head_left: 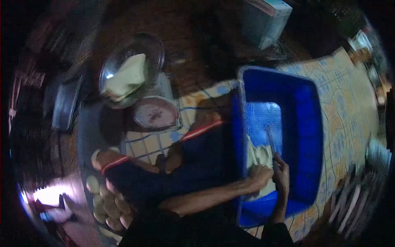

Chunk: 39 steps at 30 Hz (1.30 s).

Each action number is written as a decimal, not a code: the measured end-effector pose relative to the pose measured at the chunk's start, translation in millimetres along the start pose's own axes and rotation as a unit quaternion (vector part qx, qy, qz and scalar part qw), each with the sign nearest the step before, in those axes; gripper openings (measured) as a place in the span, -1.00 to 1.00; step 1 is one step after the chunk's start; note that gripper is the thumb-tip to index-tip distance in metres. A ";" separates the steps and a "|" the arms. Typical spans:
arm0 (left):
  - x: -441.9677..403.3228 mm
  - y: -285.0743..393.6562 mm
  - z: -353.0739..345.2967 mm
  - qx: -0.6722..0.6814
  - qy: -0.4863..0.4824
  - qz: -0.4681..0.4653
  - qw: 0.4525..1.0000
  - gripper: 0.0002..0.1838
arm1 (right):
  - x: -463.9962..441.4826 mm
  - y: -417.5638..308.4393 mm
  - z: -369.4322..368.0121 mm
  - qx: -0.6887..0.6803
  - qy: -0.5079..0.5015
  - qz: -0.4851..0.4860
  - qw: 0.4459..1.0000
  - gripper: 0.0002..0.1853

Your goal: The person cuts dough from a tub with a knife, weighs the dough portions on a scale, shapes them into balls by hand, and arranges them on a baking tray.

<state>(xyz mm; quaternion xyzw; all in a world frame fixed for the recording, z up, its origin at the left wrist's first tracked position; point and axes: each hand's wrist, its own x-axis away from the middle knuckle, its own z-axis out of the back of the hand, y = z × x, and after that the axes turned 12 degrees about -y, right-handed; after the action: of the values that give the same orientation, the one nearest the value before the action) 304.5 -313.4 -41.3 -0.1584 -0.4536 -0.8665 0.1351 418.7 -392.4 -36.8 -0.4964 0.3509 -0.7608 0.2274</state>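
Note:
A pale, soft, dough-like piece [260,155] lies inside a deep blue tub [302,144], against its left wall. My left hand [261,176] is closed on this piece, pressing or gripping it near its middle. Just to the right, my right hand [281,169] is wrapped round the handle of a thin knife-like tool [270,138]. The tool's blade points up and away over the tub's shiny bottom. Whether the blade touches the pale piece, I cannot tell.
A round tray [154,45] at the upper left holds a folded pale piece [131,78]. Near it stands a round dish [155,113]. Several pale round lumps [109,203] lie at the lower left. A patterned cloth [343,103] spreads under the tub. A box [267,24] stands beyond.

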 end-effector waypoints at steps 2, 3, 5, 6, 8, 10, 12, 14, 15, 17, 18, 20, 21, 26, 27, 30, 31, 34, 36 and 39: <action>1.2 -6.8 13.9 0.019 0.054 -0.023 0.998 -0.69 | 29.1 -4.1 -11.5 0.005 -0.051 -0.044 0.998 -0.56; -3.3 -12.9 10.9 0.023 0.097 -0.021 0.995 -0.70 | 39.5 25.1 -11.4 0.027 -0.056 -0.045 0.997 -0.56; -6.7 -15.0 18.9 0.075 0.124 -0.005 0.989 -0.71 | 89.8 18.9 -9.0 -0.019 -0.090 -0.068 0.993 -0.55; -2.7 -6.4 33.4 0.113 0.102 0.005 0.988 -0.71 | 112.7 3.1 -9.9 -0.063 -0.109 -0.105 0.986 -0.55; 4.0 11.1 53.8 0.163 0.121 -0.036 0.978 -0.70 | 116.4 28.0 -36.5 -0.049 -0.033 -0.023 0.998 -0.59; 10.9 17.6 62.9 0.161 0.104 -0.054 0.980 -0.71 | 103.9 38.0 -62.7 -0.030 0.033 0.061 0.997 -0.62; 20.5 15.4 72.7 0.239 0.139 -0.076 0.958 -0.75 | 65.8 27.9 -70.5 -0.061 -0.034 0.042 0.997 -0.55; 37.9 19.9 87.0 0.212 0.154 -0.085 0.961 -0.75 | 44.9 19.2 -72.2 -0.051 -0.072 0.047 0.995 -0.55; 49.5 27.7 100.3 0.285 0.164 -0.134 0.935 -0.74 | 36.6 14.8 -74.4 -0.031 -0.110 0.051 0.992 -0.54; 81.0 44.6 139.8 0.340 0.153 -0.195 0.907 -0.73 | 31.4 23.8 -74.3 -0.038 -0.093 0.098 0.990 -0.54; 102.3 47.5 167.8 0.319 0.138 -0.205 0.915 -0.72 | 19.9 21.8 -74.9 -0.050 -0.067 0.145 0.986 -0.53; 146.2 38.0 211.1 0.110 0.233 -0.270 0.928 -0.62 | 29.3 -33.3 -68.1 -0.071 -0.038 0.107 0.991 -0.53; 163.5 26.7 227.8 0.064 0.312 -0.263 0.911 -0.56 | 22.0 -33.9 -62.1 -0.065 -0.049 0.127 0.989 -0.53; 244.3 -81.2 310.3 0.017 0.419 -0.052 0.906 -0.52 | -5.8 -15.1 -49.8 -0.065 -0.054 0.127 0.988 -0.50; 264.9 -126.7 323.1 0.018 0.418 0.039 0.907 -0.54 | -14.5 -2.5 -51.8 -0.058 -0.059 0.159 0.984 -0.50; 288.1 -215.9 316.9 -0.287 0.547 0.310 0.723 -0.63 | -18.5 12.9 -52.0 -0.036 -0.056 0.212 0.975 -0.50; 288.5 -217.3 307.9 -0.178 0.639 0.395 0.636 -0.63 | -13.0 3.2 -53.7 -0.040 -0.060 0.199 0.977 -0.50; 298.0 -183.8 282.5 -0.247 0.721 0.357 0.540 -0.63 | -18.6 18.7 -49.4 -0.058 -0.035 0.173 0.983 -0.52; 288.3 -158.7 256.7 -0.226 0.746 0.261 0.570 -0.66 | -13.8 2.2 -47.6 -0.073 -0.011 0.163 0.984 -0.48; 232.9 -106.5 199.8 -0.027 0.776 0.018 0.629 -0.75 | -25.2 15.3 -28.7 -0.071 0.036 0.191 0.978 -0.48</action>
<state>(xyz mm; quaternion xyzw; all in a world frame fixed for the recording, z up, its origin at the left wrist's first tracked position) 81.9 -110.1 79.6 0.5611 -0.1547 -0.6779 0.4490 402.7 -376.0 -70.9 -0.4072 0.5002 -0.6942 0.3196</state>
